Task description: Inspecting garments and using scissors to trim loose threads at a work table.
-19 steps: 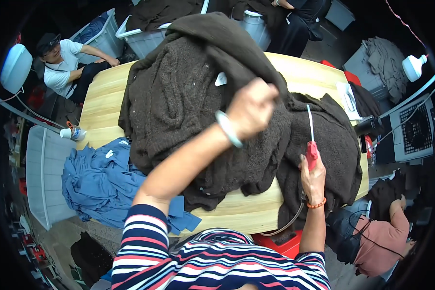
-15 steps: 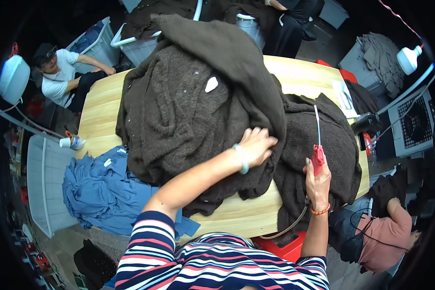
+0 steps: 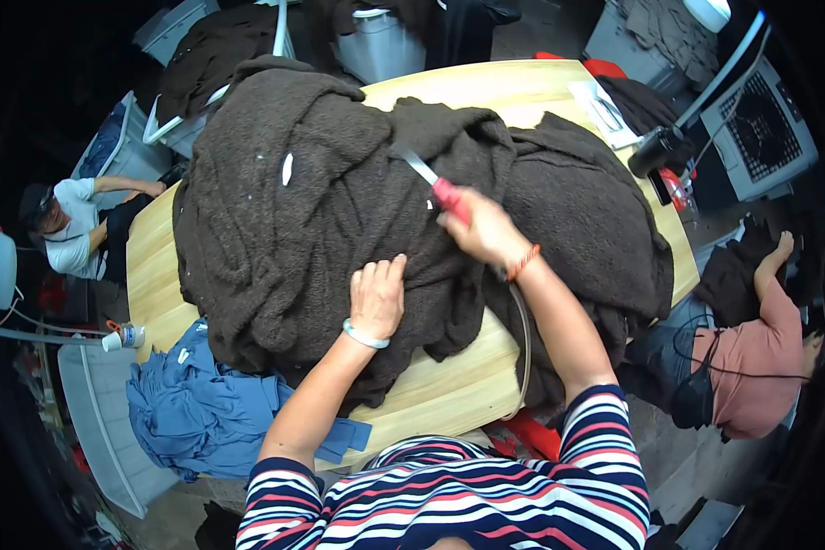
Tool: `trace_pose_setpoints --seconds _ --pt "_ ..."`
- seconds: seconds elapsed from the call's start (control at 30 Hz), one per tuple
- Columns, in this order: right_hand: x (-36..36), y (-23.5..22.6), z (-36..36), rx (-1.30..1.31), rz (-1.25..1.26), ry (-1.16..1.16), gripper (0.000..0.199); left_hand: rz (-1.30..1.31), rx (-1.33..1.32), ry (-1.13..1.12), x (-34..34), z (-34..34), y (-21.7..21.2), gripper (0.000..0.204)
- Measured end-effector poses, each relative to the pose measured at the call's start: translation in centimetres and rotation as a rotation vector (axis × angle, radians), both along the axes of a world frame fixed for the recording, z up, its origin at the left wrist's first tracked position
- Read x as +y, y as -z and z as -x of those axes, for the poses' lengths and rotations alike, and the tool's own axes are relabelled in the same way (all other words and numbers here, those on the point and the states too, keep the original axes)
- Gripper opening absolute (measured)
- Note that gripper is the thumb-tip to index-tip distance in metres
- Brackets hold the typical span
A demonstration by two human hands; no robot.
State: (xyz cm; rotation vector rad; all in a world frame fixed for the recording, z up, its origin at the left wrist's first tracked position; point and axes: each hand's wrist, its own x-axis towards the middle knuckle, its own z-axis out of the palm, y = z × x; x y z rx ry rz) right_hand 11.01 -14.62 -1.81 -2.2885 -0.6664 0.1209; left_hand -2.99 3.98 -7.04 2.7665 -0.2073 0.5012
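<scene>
A big heap of dark brown fleece garments (image 3: 275, 229) covers much of the wooden table (image 3: 463, 394). My left hand (image 3: 377, 298) lies on the near side of this heap, fingers stretched out flat. Closed round the red handle of an air blow gun (image 3: 451, 198) is my right hand (image 3: 488, 231). Its thin nozzle is blurred and points to the far left over the fleece. A hose (image 3: 526, 339) hangs from below my right wrist. White tags (image 3: 288, 170) show on the fleece. Another dark brown fleece pile (image 3: 591, 220) lies to the right.
Blue cloth (image 3: 202, 403) is bunched at the table's near left, beside a grey bin (image 3: 110, 412). A black bottle (image 3: 655, 151) stands at the right edge. People sit at the left (image 3: 73, 220) and right (image 3: 752, 357). Bins of dark cloth stand beyond.
My right hand has swung left with the air blow gun, from the right pile to above the big heap. My left hand has shifted left and nearer. The heap's far fold has dropped down.
</scene>
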Motion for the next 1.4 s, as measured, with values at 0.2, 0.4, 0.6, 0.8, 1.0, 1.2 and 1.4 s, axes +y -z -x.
trace_pose_setpoints --seconds 0.2,0.4,0.6,0.8,1.0,1.2,1.4 --pt "-10.5 3.0 -4.4 0.197 0.029 0.473 0.042 0.202 0.228 -0.052 -0.5 -0.8 -1.0 0.049" --pt "-13.0 1.2 3.5 -0.041 0.039 0.273 0.042 1.143 0.712 -0.143 -2.8 -6.0 -3.2 0.083" --pt "-14.3 0.6 7.3 -0.017 0.027 0.252 0.040 0.112 -0.077 0.104 -9.7 -5.7 -3.4 0.097" --pt "-14.2 -0.4 9.7 0.080 0.053 0.245 0.040 0.762 0.281 0.012 -7.7 -11.0 1.1 0.035" --pt "-13.3 -4.1 14.7 0.272 0.242 -0.083 0.037 1.663 0.334 -0.117 -4.0 -5.1 3.0 0.017" --pt "-11.4 -5.0 13.6 0.318 0.333 -0.129 0.029 1.691 0.290 -0.110 -3.0 -3.1 4.1 0.019" --pt "-11.4 -4.4 12.1 0.244 0.329 -0.057 0.029 1.653 0.332 -0.069 -3.0 -2.4 3.2 0.019"
